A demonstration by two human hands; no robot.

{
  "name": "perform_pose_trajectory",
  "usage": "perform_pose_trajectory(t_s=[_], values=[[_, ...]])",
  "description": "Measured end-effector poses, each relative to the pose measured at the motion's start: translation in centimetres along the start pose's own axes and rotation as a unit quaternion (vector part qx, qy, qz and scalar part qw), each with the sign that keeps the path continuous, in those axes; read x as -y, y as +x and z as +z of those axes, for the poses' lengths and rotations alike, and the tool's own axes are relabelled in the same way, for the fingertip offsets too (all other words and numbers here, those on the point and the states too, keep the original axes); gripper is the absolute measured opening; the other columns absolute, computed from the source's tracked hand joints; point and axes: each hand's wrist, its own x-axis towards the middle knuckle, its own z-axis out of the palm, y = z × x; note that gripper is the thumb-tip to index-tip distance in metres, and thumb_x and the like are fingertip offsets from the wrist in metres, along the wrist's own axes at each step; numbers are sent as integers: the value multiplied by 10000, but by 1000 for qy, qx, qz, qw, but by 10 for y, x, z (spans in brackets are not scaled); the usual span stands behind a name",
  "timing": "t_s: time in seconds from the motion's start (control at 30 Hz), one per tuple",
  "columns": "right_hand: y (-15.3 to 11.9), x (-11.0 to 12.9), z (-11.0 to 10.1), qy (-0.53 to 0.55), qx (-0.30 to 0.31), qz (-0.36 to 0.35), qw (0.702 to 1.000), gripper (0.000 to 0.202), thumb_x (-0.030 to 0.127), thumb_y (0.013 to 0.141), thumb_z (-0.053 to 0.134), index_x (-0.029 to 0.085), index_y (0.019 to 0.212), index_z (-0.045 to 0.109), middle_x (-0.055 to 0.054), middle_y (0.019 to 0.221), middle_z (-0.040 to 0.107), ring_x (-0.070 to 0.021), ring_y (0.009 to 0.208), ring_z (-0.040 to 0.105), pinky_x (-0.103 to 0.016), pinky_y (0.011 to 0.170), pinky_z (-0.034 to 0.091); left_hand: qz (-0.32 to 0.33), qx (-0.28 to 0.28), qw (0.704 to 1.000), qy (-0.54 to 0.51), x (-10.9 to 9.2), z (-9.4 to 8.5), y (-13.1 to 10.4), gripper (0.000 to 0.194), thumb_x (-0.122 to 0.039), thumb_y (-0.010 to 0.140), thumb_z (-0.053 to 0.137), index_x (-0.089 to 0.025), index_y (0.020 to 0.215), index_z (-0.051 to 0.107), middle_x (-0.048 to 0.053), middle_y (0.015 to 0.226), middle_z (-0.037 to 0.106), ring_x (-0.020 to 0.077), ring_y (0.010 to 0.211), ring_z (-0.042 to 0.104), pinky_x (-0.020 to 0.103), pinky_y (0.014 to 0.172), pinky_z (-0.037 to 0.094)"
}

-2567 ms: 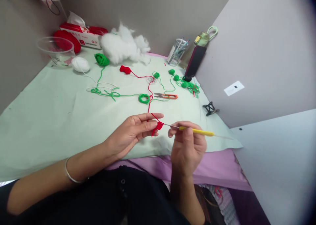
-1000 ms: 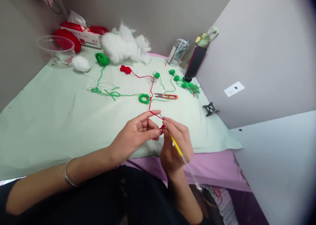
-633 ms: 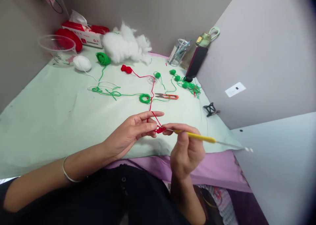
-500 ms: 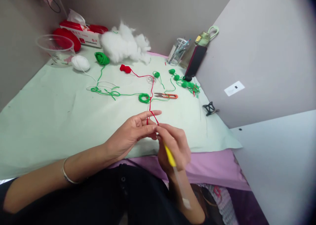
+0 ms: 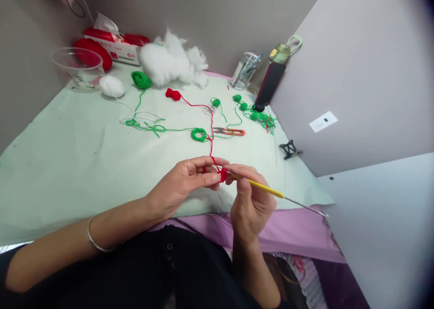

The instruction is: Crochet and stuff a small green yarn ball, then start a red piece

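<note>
A small red crochet piece [image 5: 223,175] is pinched between the thumb and fingers of my left hand [image 5: 190,178]. Red yarn [image 5: 211,146] runs from it over my left index finger and up the table to a small red yarn bundle [image 5: 173,94]. My right hand [image 5: 252,200] grips a yellow-handled crochet hook [image 5: 266,188], whose tip meets the red piece; its other metal end points to the lower right. Beyond my hands lie a green yarn ring [image 5: 198,135] and orange-handled snips [image 5: 233,131].
White stuffing [image 5: 172,60], a tissue box [image 5: 118,49], a clear tub [image 5: 76,60], white yarn [image 5: 111,87] and green yarn [image 5: 140,80] line the back. Toward the right are a cup [image 5: 244,71], a bottle [image 5: 280,53], green scraps [image 5: 266,121] and a black stand [image 5: 290,149].
My right hand has shifted right and turned, swinging the hook from pointing steeply down to a flatter slant. The red piece now shows between my hands.
</note>
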Motion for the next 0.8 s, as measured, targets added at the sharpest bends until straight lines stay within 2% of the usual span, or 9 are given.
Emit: perform_pose_trajectory(t_s=[0.1, 0.2, 0.27, 0.33, 0.43, 0.5, 0.6, 0.7, 0.8], values=[[-7, -4, 0, -96, 19, -57, 994, 269, 134, 975, 589, 292, 1132, 740, -34, 981, 738, -187, 879, 708, -355, 738, 610, 5, -32, 999, -24, 1, 0, 1, 322, -230, 815, 829, -192, 1132, 788, -11, 798, 678, 115, 795, 626, 255, 833, 485], [-11, -7, -1, -192, 19, -146, 970, 373, 98, 926, 661, 315, 1222, 730, -63, 1113, 728, -205, 974, 707, -363, 783, 615, -33, -32, 996, -80, 1, 0, 2, 360, -226, 815, 830, -171, 1166, 771, 22, 840, 720, 133, 828, 652, 268, 847, 505], [-10, -7, -2, -165, 11, -130, 978, 352, 90, 933, 643, 294, 1204, 739, -67, 1094, 731, -204, 964, 707, -367, 787, 608, -74, -37, 991, -101, 1, -2, 3, 334, -201, 835, 807, -161, 1166, 774, 50, 904, 741, 129, 844, 658, 258, 849, 514], [-6, -4, -4, -75, -17, -50, 996, 269, 114, 965, 596, 266, 1117, 757, -48, 979, 728, -177, 835, 699, -349, 715, 591, -88, -46, 989, -106, 0, -4, 3, 286, -171, 842, 793, -162, 1128, 791, 45, 906, 738, 107, 824, 648, 230, 833, 513], [1, -1, -5, 76, -63, 61, 993, 200, 196, 999, 556, 240, 990, 751, -20, 859, 697, -126, 635, 633, -294, 569, 535, -62, -49, 993, -86, -1, -4, 4, 213, -185, 837, 803, -171, 1049, 811, 17, 852, 712, 91, 793, 630, 206, 790, 501], [3, -1, -4, 105, -48, 87, 989, 174, 243, 995, 576, 234, 965, 747, -24, 866, 708, -128, 651, 647, -283, 568, 540, -31, -44, 997, -59, 0, -4, 3, 222, -194, 827, 812, -192, 1049, 810, -8, 803, 676, 89, 763, 613, 209, 765, 490], [2, -1, -1, 43, -23, 70, 996, 161, 238, 987, 593, 241, 994, 753, -34, 909, 746, -164, 792, 705, -312, 675, 588, 8, -22, 1000, -7, 2, -2, 1, 256, -200, 822, 815, -217, 1078, 805, -20, 790, 652, 97, 759, 602, 231, 797, 484], [-2, -2, 1, -12, -16, 32, 999, 201, 183, 993, 570, 258, 1044, 749, -24, 909, 748, -163, 777, 707, -326, 686, 599, 13, -33, 999, 8, 3, -1, 1, 244, -243, 834, 808, -198, 1075, 806, 6, 847, 689, 126, 820, 624, 269, 855, 484], [-8, -4, 2, -114, 5, -61, 992, 269, 132, 964, 613, 295, 1128, 751, -41, 999, 745, -182, 868, 722, -348, 730, 622, 5, -51, 998, -30, 3, 0, 2, 358, -235, 803, 839, -188, 1153, 778, 4, 812, 702, 135, 808, 641, 279, 847, 492]])
